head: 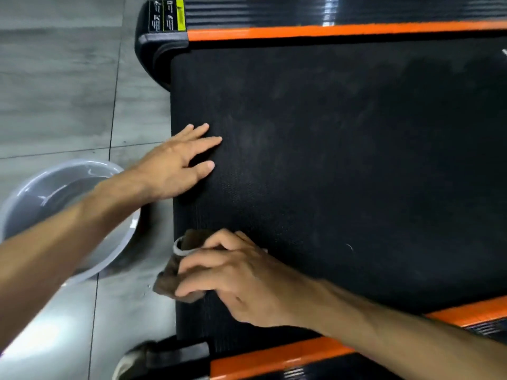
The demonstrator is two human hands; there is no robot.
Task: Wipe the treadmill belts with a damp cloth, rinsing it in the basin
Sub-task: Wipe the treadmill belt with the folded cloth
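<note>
I have both hands down at the rear end of the treadmill belt (343, 160), a wide black textured surface that fills most of my view. My left hand (175, 163) lies flat on the belt near its end edge, fingers straight and spread, holding nothing. My right hand (236, 275) is lower in the view, fingers curled down over a brown cloth (170, 272), pinning it against the belt right at the edge; part of the cloth hangs past the belt end toward the floor (68, 78). A pale loop or band (179, 249) shows at the top of the cloth by my index finger; I cannot tell what it is.

The basin (33, 198) sits on the grey tiled floor just beside the belt end, under my left forearm, translucent grey with water inside.

Orange side rails run along both long edges of the belt: one (343, 30) at the top of my view, one (274, 360) at the bottom. On the far rear corner cap there is a warning label (167, 15), black panels with small white pictograms and text plus a yellow-green strip; the print is too small and blurred for me to read. A shoe (131, 360) shows at the bottom edge near the close corner.
</note>
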